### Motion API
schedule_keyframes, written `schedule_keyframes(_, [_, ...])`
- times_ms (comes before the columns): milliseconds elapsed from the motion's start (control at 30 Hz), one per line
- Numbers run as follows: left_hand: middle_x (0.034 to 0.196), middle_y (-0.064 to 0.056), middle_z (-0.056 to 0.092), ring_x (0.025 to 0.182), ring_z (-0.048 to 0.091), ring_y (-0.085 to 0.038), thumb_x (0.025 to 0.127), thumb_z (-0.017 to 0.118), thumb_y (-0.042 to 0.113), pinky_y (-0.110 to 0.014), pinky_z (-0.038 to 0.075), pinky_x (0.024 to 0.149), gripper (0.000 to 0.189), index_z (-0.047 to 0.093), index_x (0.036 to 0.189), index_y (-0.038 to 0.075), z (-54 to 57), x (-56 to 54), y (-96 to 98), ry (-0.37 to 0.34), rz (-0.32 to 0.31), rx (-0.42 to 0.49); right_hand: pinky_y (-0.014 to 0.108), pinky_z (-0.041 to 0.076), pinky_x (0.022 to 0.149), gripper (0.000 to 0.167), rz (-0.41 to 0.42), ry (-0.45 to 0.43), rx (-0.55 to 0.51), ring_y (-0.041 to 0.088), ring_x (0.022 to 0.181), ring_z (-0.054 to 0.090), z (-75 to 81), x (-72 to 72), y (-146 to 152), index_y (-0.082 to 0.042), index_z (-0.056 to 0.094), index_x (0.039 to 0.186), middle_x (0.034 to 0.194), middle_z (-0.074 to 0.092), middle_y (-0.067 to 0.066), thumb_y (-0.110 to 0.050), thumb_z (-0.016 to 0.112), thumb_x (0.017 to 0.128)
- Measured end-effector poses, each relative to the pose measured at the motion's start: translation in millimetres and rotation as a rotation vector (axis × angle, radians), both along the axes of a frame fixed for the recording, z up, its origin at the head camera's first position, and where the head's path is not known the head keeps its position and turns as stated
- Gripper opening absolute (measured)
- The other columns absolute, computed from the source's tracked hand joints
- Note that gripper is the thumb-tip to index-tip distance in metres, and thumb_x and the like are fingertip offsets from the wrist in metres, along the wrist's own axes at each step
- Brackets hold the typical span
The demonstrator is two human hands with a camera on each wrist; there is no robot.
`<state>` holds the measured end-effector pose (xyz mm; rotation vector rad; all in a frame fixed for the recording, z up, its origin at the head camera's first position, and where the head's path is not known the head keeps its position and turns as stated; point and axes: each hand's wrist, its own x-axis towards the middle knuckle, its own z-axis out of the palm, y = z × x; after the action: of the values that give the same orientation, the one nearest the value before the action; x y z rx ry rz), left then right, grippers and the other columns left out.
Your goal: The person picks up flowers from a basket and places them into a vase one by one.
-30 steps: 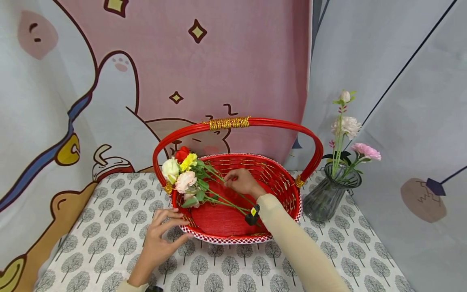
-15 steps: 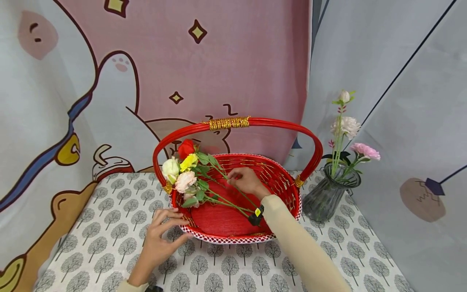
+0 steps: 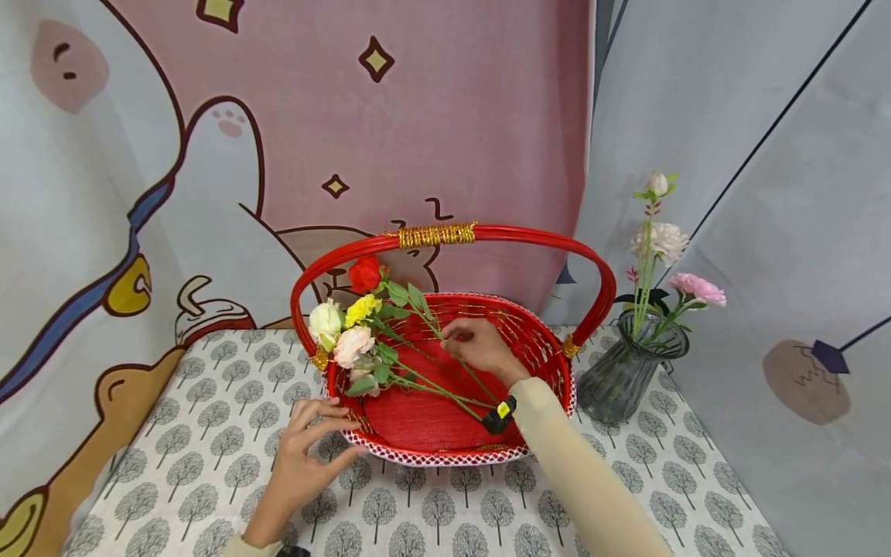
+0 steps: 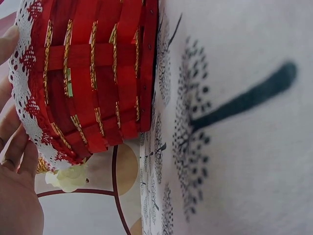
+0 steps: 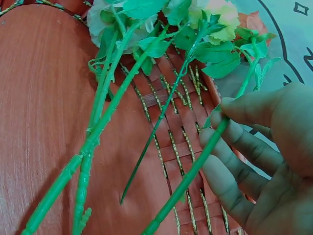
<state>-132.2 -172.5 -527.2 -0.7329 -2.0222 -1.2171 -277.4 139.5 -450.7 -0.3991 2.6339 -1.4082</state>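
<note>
A red wicker basket (image 3: 431, 458) with white-and-red lace trim stands on the table. My right hand (image 3: 480, 348), over the basket, pinches the green stem (image 5: 190, 171) of an artificial red rose (image 3: 365, 275) between thumb and fingertips. The rose's head overlaps the left part of the handle in the head view. Beside it at the basket's left end lie a yellow flower (image 3: 362, 311), a white rose (image 3: 326, 323) and a pale pink flower (image 3: 353, 346), stems towards the right. My left hand (image 3: 309, 445) rests fingers and thumb at the basket's left front rim (image 4: 24, 93).
The basket's tall red handle (image 3: 536, 236), wrapped in gold at the top, arches over it. A grey glass vase (image 3: 619, 387) with pink and white flowers stands to the right. Patterned curtains hang behind the tree-print tablecloth (image 3: 411, 510).
My right hand has drawn slightly right, and the red rose has shifted up and right, away from the other flowers. The left hand and the basket stay in place.
</note>
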Motion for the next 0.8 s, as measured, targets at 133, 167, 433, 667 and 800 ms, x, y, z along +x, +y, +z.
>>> schedule_keyframes(133, [0.106,-0.014,0.07,0.113,0.055,-0.032,0.058,0.096,0.018,-0.023,0.035,0.111,0.042,0.079,0.096,0.012,0.8,0.0,0.1,0.0,-0.001,0.003,0.03,0.055,0.075,0.014,-0.004,0.02,-0.001,0.014,0.084,0.068,0.9,0.2,4.6,-0.014,0.075,0.107,0.099,0.076,0.003,-0.019,0.075,0.094])
schedule_keyframes(167, [0.106,-0.014,0.07,0.113,0.055,-0.032,0.058,0.096,0.018,-0.023,0.035,0.111,0.042,0.079,0.096,0.012,1.0,0.1,0.1,0.0,-0.001,0.003,0.03,0.054,0.074,0.016,-0.005,0.021,-0.007,0.014,0.083,0.068,1.1,0.6,5.7,-0.013,0.075,0.108,0.1,0.076,0.003,-0.019,0.075,0.094])
schedule_keyframes(433, [0.106,-0.013,0.07,0.114,0.055,-0.031,0.058,0.096,0.017,-0.023,0.036,0.111,0.042,0.079,0.096,0.012,1.1,0.3,0.2,0.0,0.0,-0.001,0.028,0.051,0.065,0.018,-0.018,-0.008,-0.066,0.015,0.075,0.064,3.2,5.1,12.7,-0.011,0.074,0.11,0.101,0.076,0.011,-0.02,0.075,0.094])
schedule_keyframes(667, [0.105,-0.015,0.069,0.112,0.055,-0.034,0.055,0.095,0.012,-0.023,0.036,0.111,0.043,0.079,0.095,0.011,1.9,1.0,1.4,0.002,0.001,0.005,0.029,0.054,0.066,0.015,-0.046,-0.008,-0.113,0.015,0.078,0.068,12.1,12.5,15.4,-0.015,0.076,0.108,0.099,0.078,0.005,-0.018,0.075,0.093])
schedule_keyframes(800, [0.104,-0.016,0.069,0.112,0.055,-0.034,0.054,0.095,0.011,-0.023,0.036,0.111,0.043,0.078,0.094,0.01,3.8,1.9,2.0,-0.002,0.005,0.003,0.029,0.055,0.068,0.016,-0.052,0.006,-0.136,0.016,0.08,0.067,17.3,16.9,16.6,-0.015,0.077,0.108,0.099,0.077,0.004,-0.017,0.076,0.093])
